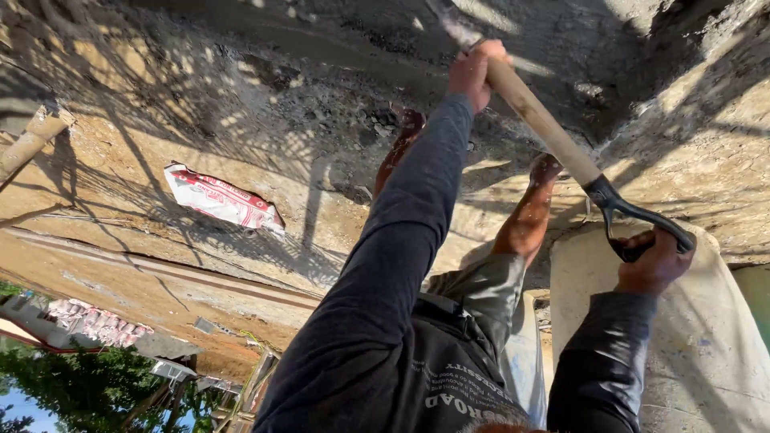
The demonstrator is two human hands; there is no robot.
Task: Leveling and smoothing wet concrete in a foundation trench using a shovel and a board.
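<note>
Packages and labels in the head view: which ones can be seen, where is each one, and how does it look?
Sack: lying flat on the sandy ground, left of the person's arm; crumpled, white with red print.
Stacked sacks: far lower left by a roof; pale, reddish marks, too small to tell more.
Big pale bag: right, beneath the shovel handle; plain.

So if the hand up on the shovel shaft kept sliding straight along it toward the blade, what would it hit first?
Going by the image side, that is the left hand, wrapped round the wooden shaft. Further along lies only more shaft, then the blade end, cut off at the top edge, over wet grey cement. Depth is unclear.
</note>
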